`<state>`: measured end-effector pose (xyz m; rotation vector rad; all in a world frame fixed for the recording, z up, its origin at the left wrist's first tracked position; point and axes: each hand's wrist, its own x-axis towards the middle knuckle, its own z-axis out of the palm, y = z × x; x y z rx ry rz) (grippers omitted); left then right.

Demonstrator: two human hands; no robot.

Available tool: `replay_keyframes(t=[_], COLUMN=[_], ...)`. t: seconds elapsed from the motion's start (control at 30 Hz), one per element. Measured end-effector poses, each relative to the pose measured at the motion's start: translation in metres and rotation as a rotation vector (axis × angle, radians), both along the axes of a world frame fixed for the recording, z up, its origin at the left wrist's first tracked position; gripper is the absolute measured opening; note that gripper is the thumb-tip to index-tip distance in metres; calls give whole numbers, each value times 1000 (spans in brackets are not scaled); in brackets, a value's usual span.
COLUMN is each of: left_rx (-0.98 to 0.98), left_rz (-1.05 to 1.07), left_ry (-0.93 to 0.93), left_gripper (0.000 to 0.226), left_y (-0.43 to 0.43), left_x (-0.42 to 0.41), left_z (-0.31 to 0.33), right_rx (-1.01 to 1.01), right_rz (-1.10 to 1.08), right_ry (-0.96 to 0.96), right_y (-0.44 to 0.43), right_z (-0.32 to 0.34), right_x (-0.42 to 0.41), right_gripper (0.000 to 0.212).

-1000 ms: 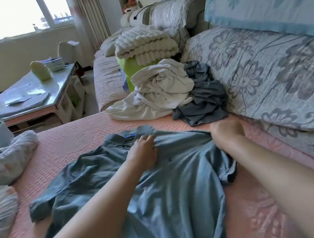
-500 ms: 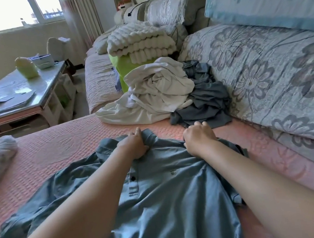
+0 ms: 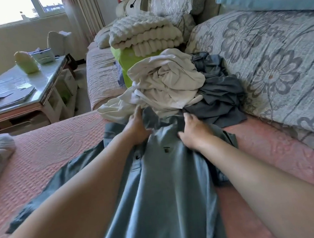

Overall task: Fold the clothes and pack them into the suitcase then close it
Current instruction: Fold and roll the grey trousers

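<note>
Blue-grey shirt (image 3: 160,187), one, collar (image 3: 150,117) in pinching grip of left hand (image 3: 136,127) and right hand (image 3: 194,133); two crumpled garments (image 3: 167,82) behind

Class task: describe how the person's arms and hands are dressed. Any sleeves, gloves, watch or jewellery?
Both forearms are bare up to the frame's edge: no sleeve shows. The left hand and right hand wear no gloves, and no watch, bracelet or ring is visible on either.
</note>
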<state>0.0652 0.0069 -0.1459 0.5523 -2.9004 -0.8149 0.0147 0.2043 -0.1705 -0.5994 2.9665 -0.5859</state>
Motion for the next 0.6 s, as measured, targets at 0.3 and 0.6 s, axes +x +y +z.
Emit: replay_keyframes(t=[0.3, 0.6], left_rx=[-219, -303], left_rz=[76, 442], left_ry=[167, -303], left_gripper=[54, 69], left_y=[-57, -133], left_x=[74, 203], left_z=[-4, -9], right_rx=[269, 83], right_rz=[249, 554], right_ry=[238, 90], right_y=[-50, -162], right_z=[14, 22], right_x=[41, 125], right_gripper=[57, 53])
